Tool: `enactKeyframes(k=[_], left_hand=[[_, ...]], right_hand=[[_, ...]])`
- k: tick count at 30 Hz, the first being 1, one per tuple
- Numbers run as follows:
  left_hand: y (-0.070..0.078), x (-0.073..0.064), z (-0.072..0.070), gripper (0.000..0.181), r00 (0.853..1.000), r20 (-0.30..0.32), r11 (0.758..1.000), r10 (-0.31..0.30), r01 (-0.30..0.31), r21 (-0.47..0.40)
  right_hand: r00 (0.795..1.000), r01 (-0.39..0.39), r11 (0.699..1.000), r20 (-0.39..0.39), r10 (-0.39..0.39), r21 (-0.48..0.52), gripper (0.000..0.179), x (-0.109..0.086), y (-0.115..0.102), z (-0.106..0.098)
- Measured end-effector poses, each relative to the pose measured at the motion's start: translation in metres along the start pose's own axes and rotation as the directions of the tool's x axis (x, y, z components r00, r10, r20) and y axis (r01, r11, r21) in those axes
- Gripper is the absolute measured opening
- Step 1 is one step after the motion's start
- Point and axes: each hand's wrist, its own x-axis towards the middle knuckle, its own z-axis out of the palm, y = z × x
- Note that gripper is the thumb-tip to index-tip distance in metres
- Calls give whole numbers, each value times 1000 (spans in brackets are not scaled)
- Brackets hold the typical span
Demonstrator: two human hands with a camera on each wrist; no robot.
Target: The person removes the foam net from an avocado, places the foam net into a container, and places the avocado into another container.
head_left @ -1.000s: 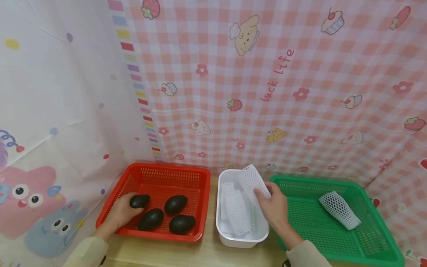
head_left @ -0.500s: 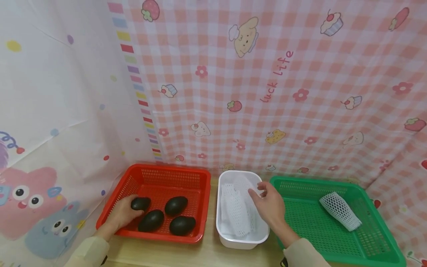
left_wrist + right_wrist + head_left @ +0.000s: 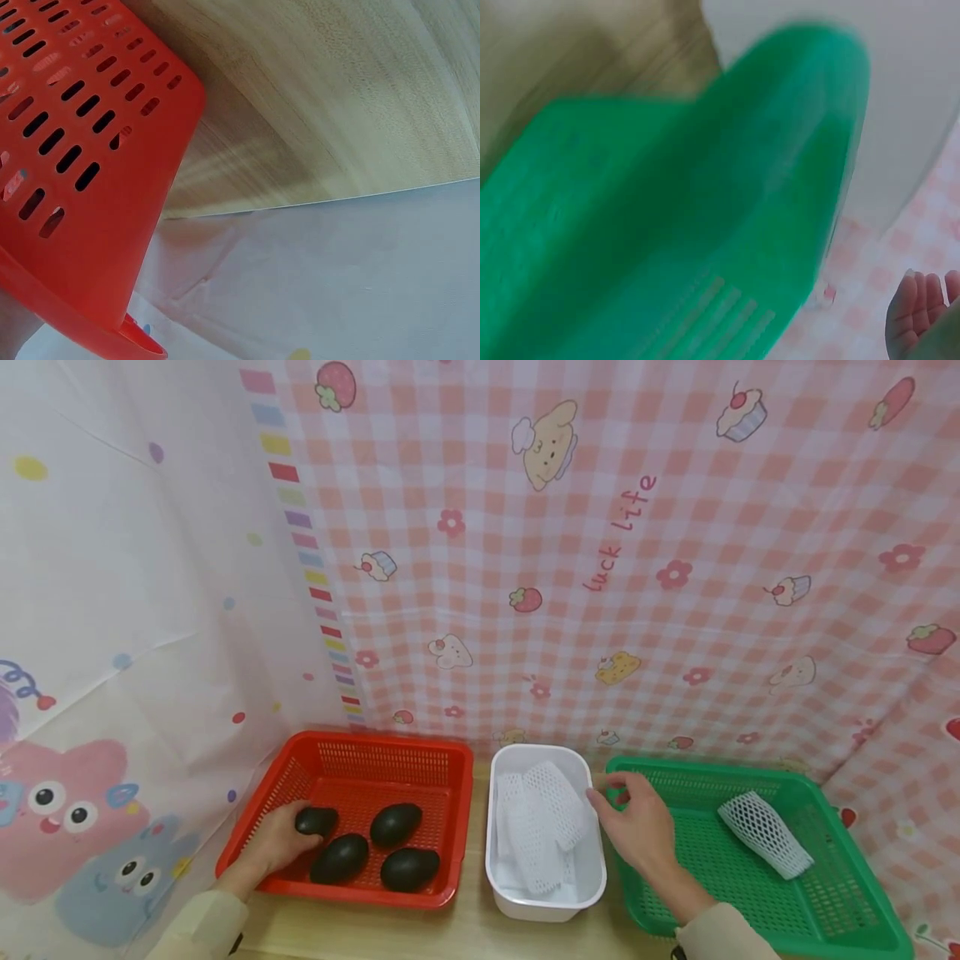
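Note:
My left hand (image 3: 276, 842) grips a dark avocado (image 3: 318, 821) at the left side of the red basket (image 3: 390, 893). Beside it lie several more avocados, one of them a dark avocado (image 3: 340, 858) close to my thumb. In the head view my right hand (image 3: 637, 818) hovers over the near left rim of the green basket (image 3: 705, 860), holding nothing, its fingers loosely bent. To its left, white foam net sleeves (image 3: 558, 802) lie in the white bin (image 3: 507, 906). The right wrist view catches my right hand's fingers (image 3: 921, 304) at the lower right.
Another foam net sleeve (image 3: 765, 835) lies in the green basket. All three containers stand in a row on a wooden table (image 3: 472, 927). A pink checked cloth (image 3: 480, 568) hangs behind them, and a white printed cloth (image 3: 172, 610) hangs at the left.
My right hand let go of a foam net sleeve, which dropped into the white bin. Afterwards the hand moved right, toward the green basket. My left hand stayed on the avocado.

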Motion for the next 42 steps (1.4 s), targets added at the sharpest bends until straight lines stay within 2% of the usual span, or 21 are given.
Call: enactKeyframes(k=[4,10,16,21,26,30,39,42], left_hand=[[0,1,-1,66,1000,4,1000,0,0,2],[-3,0,0,64,1000,5,1000,2,-2,0],[0,2,-2,63,1000,15,1000,-4,4,3],[-2,-1,-4,64,999,29,1000,-28,28,-3],[-3,-1,-3,64,998,30,999,-46,46,-1],[-4,0,-2,64,1000,15,1000,-26,26,3],[-4,-1,-3,61,998,21,999,-51,51,-5],[-3,1,-2,62,998,34,998,-56,56,-3]], right_hand=[[1000,15,999,3,-14,-49,46,3,14,-20],[999,12,994,47,-6,-112,58,9,36,-48],[997,55,981,62,-44,-184,60,19,63,-72],[990,60,963,137,-24,-262,69,34,82,-90],[971,45,930,237,46,-364,83,51,102,-108],[951,39,912,296,92,-409,94,63,123,-116],[912,86,883,393,117,-462,104,76,159,-121],[888,80,873,432,157,-481,108,78,170,-123]])
